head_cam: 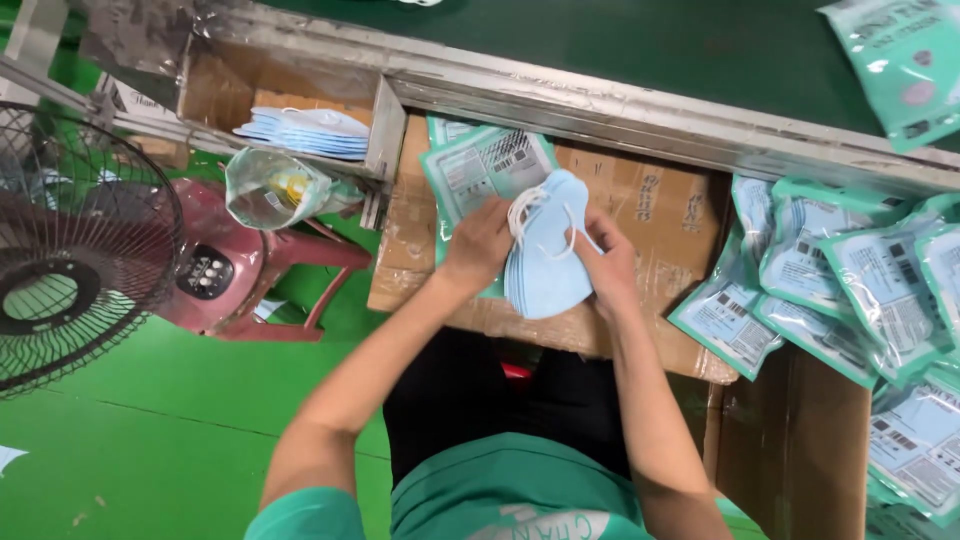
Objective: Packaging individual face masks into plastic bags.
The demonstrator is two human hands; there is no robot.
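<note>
A stack of light blue folded face masks (548, 262) with white ear loops is held upright over a cardboard box (650, 215) in front of me. My left hand (478, 245) grips the stack's left side. My right hand (603, 262) grips its right side, fingers curled around the edge. Behind the stack, a teal and clear plastic pouch (480, 170) lies flat on the box, partly under my left hand.
Several filled teal pouches (850, 290) are piled at the right. A cardboard bin (215, 90) at upper left holds more blue masks (305, 130). A metal rail (640, 115) edges a green belt. A fan (70, 250) and red stool (250, 270) stand on the green floor.
</note>
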